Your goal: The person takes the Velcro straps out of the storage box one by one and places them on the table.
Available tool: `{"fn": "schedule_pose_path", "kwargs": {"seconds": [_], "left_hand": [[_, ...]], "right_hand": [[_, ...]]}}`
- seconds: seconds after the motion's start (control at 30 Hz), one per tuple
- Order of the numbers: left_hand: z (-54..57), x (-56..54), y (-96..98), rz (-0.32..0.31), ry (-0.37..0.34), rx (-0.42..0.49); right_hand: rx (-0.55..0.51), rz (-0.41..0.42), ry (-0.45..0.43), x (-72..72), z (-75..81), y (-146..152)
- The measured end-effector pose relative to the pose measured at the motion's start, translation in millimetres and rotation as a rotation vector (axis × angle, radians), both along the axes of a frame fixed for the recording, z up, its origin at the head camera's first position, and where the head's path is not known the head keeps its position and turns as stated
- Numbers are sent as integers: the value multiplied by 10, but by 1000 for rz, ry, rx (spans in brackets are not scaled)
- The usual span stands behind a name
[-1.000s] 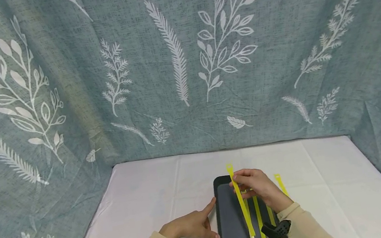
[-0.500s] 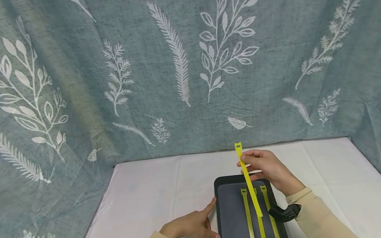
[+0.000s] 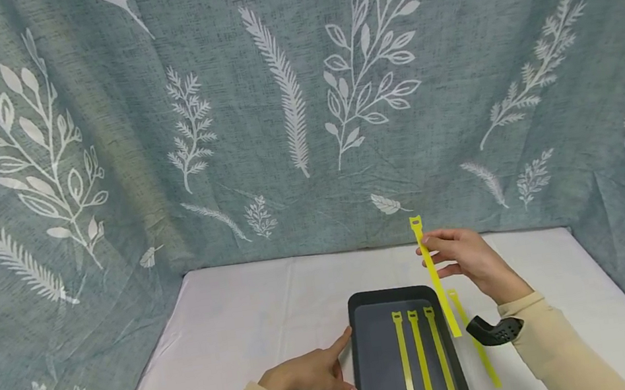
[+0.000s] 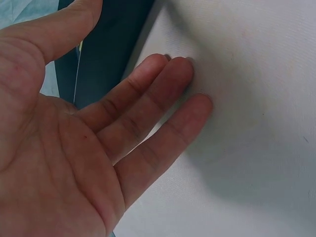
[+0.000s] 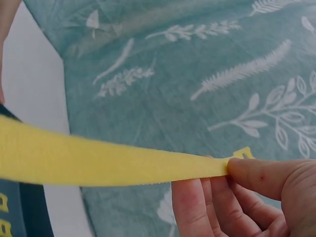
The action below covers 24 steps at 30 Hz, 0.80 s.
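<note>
My right hand (image 3: 471, 259) pinches a yellow hook-and-loop cable tie (image 3: 436, 284) near its slotted head, holding it up over the right edge of a dark tray (image 3: 357, 300). In the right wrist view the thumb presses the cable tie (image 5: 113, 163) against the fingers. Three more yellow cable ties (image 3: 422, 359) lie side by side lengthwise in the tray, slotted heads at the far end. Another cable tie (image 3: 484, 357) lies on the table right of the tray. At the tray's left side, my left hand (image 3: 313, 371) touches the edge with spread index finger and thumb; its other fingers (image 4: 148, 148) are relaxed.
A white cloth (image 3: 245, 311) covers the table. Behind and beside it hangs a blue-green curtain (image 3: 241, 112) with white leaf patterns. Each wrist wears a black strap or device (image 3: 495, 330). The tray's near end runs out of the head view.
My right hand has carried the cable tie from above the tray rightward and away, past the tray's right edge. The three ties in the tray are now uncovered. My left hand has stayed put.
</note>
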<state>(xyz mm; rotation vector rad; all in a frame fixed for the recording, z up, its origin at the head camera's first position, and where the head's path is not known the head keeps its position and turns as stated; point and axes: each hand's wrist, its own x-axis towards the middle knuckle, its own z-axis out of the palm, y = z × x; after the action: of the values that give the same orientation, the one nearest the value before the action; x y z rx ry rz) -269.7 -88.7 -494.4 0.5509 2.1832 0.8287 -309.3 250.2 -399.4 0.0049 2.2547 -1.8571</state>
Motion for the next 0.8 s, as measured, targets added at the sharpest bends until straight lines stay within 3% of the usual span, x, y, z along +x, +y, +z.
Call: {"fn": "schedule_pose_path", "kwargs": {"seconds": [0.5,0.8], "left_hand": [[5,-21,-25,2,26,18],[-26,12,-28,15,-19,34]], "right_hand": [[55,-86,-19,17,-15,571],[103,-122,-94,94,-250,851]]}}
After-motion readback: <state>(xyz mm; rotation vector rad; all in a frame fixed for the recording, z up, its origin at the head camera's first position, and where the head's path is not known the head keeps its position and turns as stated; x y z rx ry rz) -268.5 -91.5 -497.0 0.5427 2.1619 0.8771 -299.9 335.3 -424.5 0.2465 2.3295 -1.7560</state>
